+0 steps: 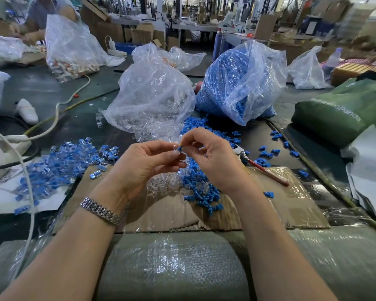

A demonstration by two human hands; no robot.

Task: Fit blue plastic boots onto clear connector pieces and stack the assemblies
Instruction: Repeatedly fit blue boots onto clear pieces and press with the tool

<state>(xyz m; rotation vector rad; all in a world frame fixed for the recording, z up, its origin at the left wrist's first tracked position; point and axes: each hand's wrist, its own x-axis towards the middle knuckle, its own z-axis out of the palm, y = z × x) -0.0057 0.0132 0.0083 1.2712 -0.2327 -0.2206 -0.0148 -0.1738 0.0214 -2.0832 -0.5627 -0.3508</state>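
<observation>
A: Left hand (pixel 149 161)?
B: Fingers curled, pinching a clear connector piece (pixel 175 149) at the tips.
A: Right hand (pixel 208 157)?
B: Thumb and forefinger pinch a blue boot (pixel 180 147), touching the connector, held above the cardboard (pixel 291 205).

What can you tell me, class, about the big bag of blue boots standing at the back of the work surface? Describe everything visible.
The bag of blue boots is thin, crinkled clear plastic, bulging with small blue plastic pieces. It stands slumped right of the bag of clear connectors, its crumpled top gathered loosely upward. Its lower front gapes open, and loose blue boots spill onto the dark table. Neither hand touches it.
</observation>
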